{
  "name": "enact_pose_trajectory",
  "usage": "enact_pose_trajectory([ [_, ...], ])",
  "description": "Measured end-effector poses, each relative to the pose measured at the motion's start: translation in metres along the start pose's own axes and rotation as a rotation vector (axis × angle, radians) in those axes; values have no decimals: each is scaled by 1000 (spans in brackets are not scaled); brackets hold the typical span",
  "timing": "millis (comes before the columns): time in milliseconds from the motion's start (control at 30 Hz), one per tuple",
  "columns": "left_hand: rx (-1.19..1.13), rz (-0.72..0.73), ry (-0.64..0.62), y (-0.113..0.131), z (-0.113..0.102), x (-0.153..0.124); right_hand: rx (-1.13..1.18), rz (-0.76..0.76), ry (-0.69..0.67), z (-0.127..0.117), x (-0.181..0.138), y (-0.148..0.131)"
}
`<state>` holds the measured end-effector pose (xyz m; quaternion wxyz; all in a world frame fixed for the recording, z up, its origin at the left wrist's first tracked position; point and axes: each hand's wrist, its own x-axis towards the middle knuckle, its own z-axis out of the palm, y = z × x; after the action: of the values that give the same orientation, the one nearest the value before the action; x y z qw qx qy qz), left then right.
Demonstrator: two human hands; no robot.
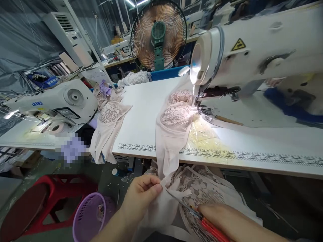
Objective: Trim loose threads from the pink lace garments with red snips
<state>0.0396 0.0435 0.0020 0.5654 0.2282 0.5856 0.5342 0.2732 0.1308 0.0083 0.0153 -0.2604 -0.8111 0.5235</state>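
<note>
Fingers of the left hand (142, 195) pinch one pink garment (171, 134); right hand (227, 218) grips one snips (191, 210).

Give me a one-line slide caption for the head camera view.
At a sewing machine, the left hand pinches pink lace garment while the right hand holds red-handled snips.

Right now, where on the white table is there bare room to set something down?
Bare table lies between the pink garment by the needle and the garment pile at the left edge, and along the ruler strip right. Under the sewing machine it is crowded.
</note>
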Motion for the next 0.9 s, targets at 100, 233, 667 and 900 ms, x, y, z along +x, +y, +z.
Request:
enact_pose_trajectory([
  [100,51,17,-2,1,4,-2,4,10,-27,4,-1,5],
  [233,114,32,21,5,8,-7,-2,41,1,4,0,8],
  [667,164,-24,121,14,29,-10,-76,102,-140,0,10,-9],
  [900,149,-23,114,17,29,-9,87,82,-48,24,8,7],
])
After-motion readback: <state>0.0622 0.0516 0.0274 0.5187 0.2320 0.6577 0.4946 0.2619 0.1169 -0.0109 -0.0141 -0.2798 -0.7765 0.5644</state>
